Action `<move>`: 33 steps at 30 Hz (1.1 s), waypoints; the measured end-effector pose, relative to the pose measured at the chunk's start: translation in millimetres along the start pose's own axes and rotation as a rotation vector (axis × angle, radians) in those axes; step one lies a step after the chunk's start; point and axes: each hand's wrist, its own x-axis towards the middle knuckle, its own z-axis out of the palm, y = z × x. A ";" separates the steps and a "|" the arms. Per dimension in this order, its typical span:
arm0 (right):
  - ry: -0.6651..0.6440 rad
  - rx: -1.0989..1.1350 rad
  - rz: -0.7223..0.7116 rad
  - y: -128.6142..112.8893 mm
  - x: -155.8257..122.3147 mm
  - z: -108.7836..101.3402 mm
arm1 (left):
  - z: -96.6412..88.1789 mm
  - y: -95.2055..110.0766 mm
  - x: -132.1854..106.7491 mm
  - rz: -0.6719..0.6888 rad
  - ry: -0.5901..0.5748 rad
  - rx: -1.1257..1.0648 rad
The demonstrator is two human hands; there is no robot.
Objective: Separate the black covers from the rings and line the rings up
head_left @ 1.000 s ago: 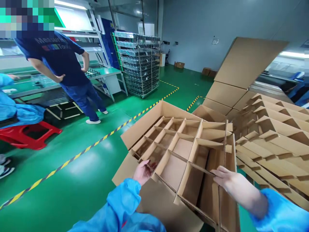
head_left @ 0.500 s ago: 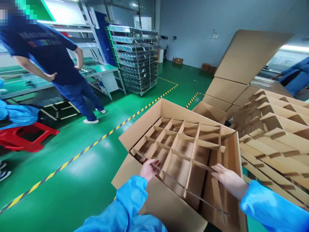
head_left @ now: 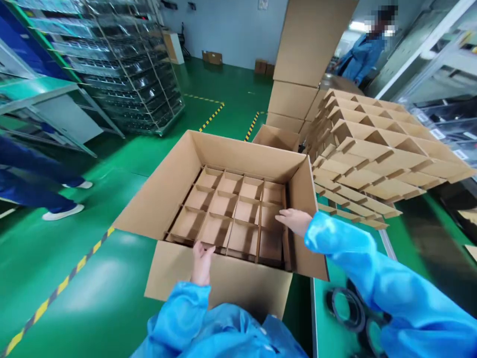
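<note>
A cardboard divider point(head_left: 234, 222) of interlocked strips sits down inside an open cardboard box point(head_left: 156, 184), its cells making a grid. At the box's near edge is my left hand point(head_left: 201, 263), with thumb and fingers apart, close to the front strip. My right hand point(head_left: 295, 221) reaches over the right side of the box. Its fingers are stretched out at the divider's right edge, and I see nothing held in them. Both forearms are in blue sleeves. The box's front flap point(head_left: 223, 283) hangs outward below my left hand.
To the right rises a stack of cardboard dividers point(head_left: 376, 144). Behind the box stand tall cardboard sheets point(head_left: 298, 74) and a smaller open box point(head_left: 278, 136). A wheeled rack point(head_left: 122, 74) is at the left, near a person's legs point(head_left: 33, 174). Another person point(head_left: 363, 54) stands back right.
The divider has gone from tilted and raised to lower and level inside the box. Both hands have let go of its strips. My view has swung to the right.
</note>
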 end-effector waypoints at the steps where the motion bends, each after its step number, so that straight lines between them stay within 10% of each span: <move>1: 0.025 0.014 0.001 2.6 -13.3 -4.1 | 4.3 -3.3 -7.1 0.096 -0.033 0.087; 9: 0.454 0.173 -0.032 -29.9 -164.5 16.7 | 80.9 -45.8 -56.3 0.514 -0.769 0.704; 15: 0.535 0.519 0.127 -91.6 -223.3 96.0 | 86.0 -74.0 -36.8 0.600 -0.837 0.936; 22: 0.213 0.537 0.606 -132.9 -134.6 173.8 | 87.2 -87.2 -28.7 0.654 -0.874 1.022; 33: 0.022 0.419 0.841 -115.8 -37.4 193.3 | 79.8 -92.8 -22.4 0.720 -0.873 1.055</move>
